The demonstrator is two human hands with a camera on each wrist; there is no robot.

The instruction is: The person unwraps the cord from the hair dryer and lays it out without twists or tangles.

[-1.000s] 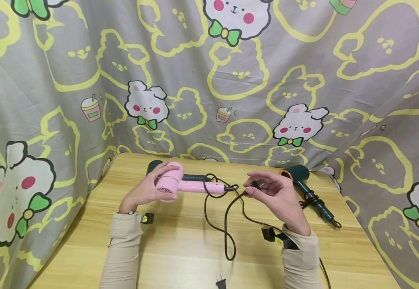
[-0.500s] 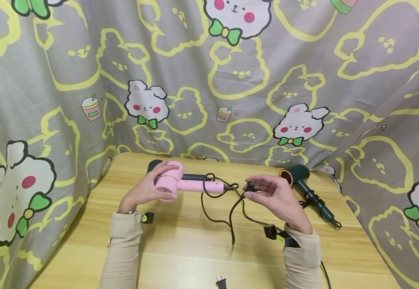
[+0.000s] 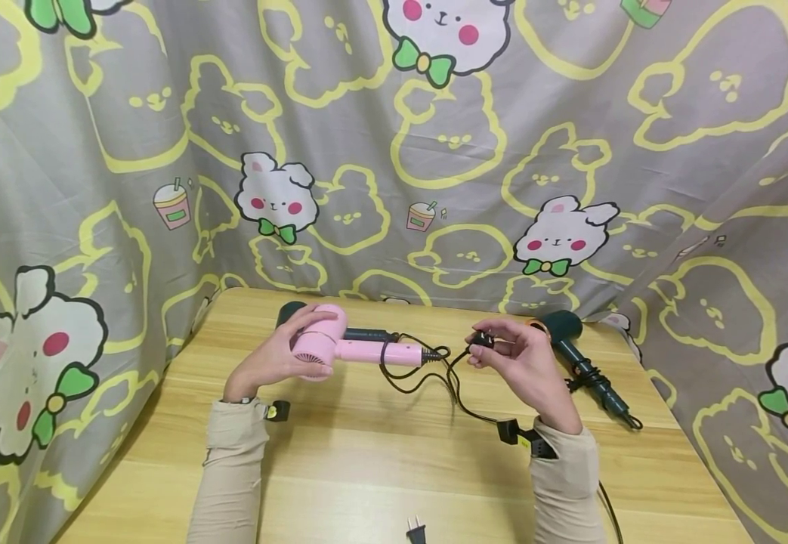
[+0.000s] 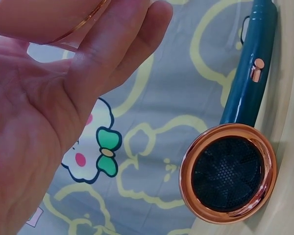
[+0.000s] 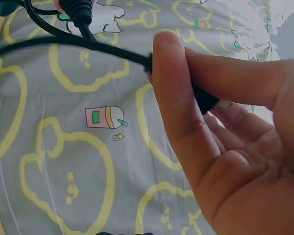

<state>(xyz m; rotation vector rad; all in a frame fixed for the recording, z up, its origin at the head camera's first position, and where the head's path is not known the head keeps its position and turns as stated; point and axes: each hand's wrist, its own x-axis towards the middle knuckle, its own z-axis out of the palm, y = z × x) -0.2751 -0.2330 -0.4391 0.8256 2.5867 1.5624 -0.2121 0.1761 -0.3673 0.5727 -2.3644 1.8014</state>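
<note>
My left hand [image 3: 267,361] grips a pink hair dryer [image 3: 380,353] around its head, the handle pointing right above the table. In the left wrist view only part of its pink body [image 4: 34,19] shows, at the top left. Thumb and fingers of my right hand [image 3: 528,369] pinch the black plug [image 3: 480,339] on a cord; the right wrist view shows the plug [image 5: 205,100] mostly covered by the fingers. From that plug a black cord [image 3: 415,390] loops left toward the pink handle's end. Directly behind the pink dryer lies a dark green hair dryer [image 3: 369,334], partly hidden.
At the back right of the wooden table [image 3: 339,468] lies another dark green hair dryer [image 3: 562,328], its cord wrapped around the handle. A loose two-pin plug [image 3: 416,532] lies at the front edge. A patterned curtain [image 3: 366,151] encloses the back and sides.
My right hand shifts left, then back right and slightly up with the plug. The hanging cord loop has been drawn up and shortened. My left hand keeps its place on the pink hair dryer.
</note>
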